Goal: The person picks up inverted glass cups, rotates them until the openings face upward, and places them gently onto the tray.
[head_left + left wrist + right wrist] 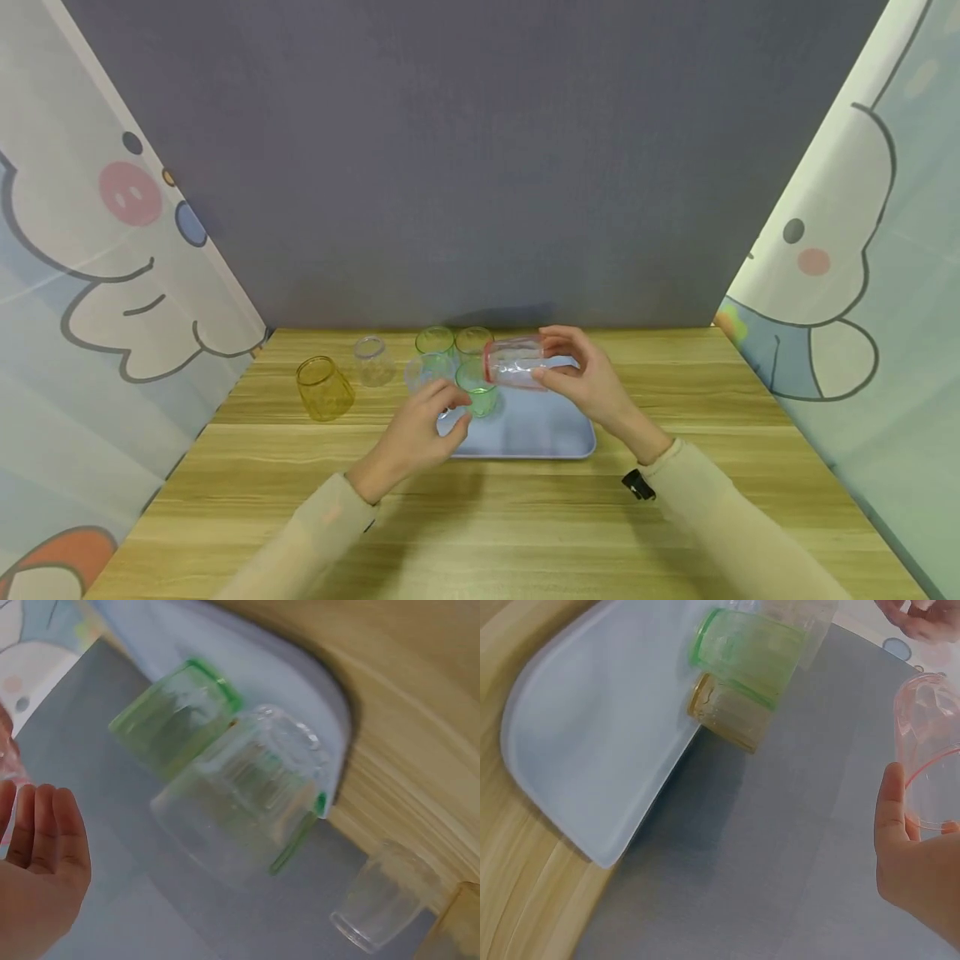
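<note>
My right hand (592,383) grips a pink-tinted clear cup (514,362), which lies on its side in the air over the right half of a pale blue tray (540,425). In the right wrist view, thumb and fingers close around one end of that pink cup (930,735). My left hand (420,427) hovers at the tray's front left, fingers loosely bent and nothing in them. Nearest to it are a green cup (480,392) and a clear cup (423,373) on the tray. Behind these stand another green cup (435,340) and an amber-rimmed cup (475,340).
On the wooden table (525,533), left of the tray, stand a yellow-amber cup (326,390) and a small clear cup (373,363). A grey panel (480,167) rises behind the table, and cartoon-printed curtains (847,275) hang at both sides.
</note>
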`<action>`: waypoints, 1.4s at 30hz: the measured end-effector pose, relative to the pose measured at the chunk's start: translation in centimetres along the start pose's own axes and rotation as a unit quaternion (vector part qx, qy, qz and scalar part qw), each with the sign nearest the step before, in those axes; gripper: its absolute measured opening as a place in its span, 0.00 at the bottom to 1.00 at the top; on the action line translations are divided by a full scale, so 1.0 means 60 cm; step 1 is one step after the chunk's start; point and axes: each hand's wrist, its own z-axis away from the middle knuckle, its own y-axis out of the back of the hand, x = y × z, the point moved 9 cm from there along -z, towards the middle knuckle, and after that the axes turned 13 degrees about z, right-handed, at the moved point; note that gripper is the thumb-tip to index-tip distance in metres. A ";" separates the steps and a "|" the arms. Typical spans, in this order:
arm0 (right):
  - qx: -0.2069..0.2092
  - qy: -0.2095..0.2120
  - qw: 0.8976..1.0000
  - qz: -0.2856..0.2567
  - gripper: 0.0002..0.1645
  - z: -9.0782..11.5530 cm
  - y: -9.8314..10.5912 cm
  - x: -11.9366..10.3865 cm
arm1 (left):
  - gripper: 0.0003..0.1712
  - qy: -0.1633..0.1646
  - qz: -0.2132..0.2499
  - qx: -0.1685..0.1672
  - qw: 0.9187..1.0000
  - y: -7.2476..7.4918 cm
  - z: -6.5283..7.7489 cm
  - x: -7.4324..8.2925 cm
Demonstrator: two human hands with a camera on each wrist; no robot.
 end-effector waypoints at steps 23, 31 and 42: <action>-0.015 -0.042 0.992 0.122 0.34 -0.011 -0.001 0.022 | 0.09 -0.009 -0.148 -0.142 0.979 -0.058 0.039 -0.052; -0.017 -0.074 0.985 0.157 0.35 -0.016 0.005 0.026 | 0.09 0.012 -0.174 -0.211 0.962 -0.076 0.047 -0.069; -0.012 -0.075 0.973 0.219 0.35 -0.024 0.012 0.032 | 0.14 0.034 -0.209 -0.228 0.951 -0.081 0.056 -0.085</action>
